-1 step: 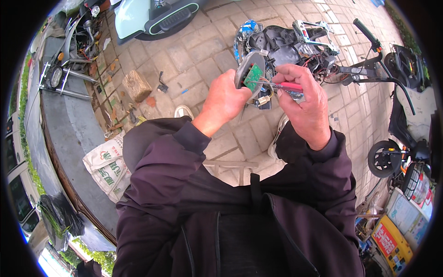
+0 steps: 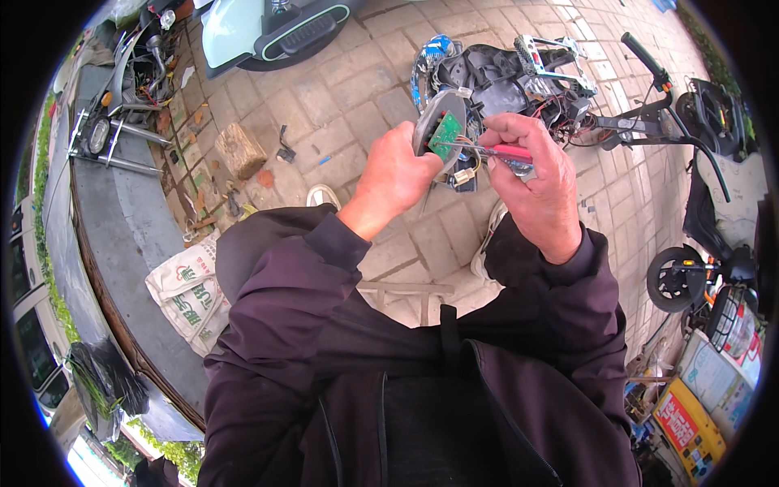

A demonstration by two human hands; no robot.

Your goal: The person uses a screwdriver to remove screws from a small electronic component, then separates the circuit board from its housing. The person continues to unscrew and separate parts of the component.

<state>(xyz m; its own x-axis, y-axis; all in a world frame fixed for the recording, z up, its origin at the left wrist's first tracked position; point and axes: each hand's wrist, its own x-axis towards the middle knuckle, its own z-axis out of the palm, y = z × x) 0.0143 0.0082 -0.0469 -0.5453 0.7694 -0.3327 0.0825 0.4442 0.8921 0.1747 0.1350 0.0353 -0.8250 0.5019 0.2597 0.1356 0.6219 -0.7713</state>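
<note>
My left hand (image 2: pixel 391 172) is closed on the rim of a round grey housing (image 2: pixel 430 112), which is tilted with its open side to the right. Inside it sits a green circuit board (image 2: pixel 448 130). A screwdriver (image 2: pixel 513 152) with a red and clear handle is pinched in my right hand (image 2: pixel 540 183), its thin shaft pointing left. The tip is at the board, though I cannot make out exactly what it touches. Thin coloured wires run from the board, and a pale plug connector (image 2: pixel 463 175) hangs just below.
A partly stripped electric scooter (image 2: pixel 495 77) with loose wiring lies on the paving ahead, its handlebar (image 2: pixel 649 65) at the right. A wood block (image 2: pixel 240 151) and a printed sack (image 2: pixel 192 292) lie left, beside a grey platform (image 2: pixel 134 243). A yellow box (image 2: pixel 688 430) stands at the lower right.
</note>
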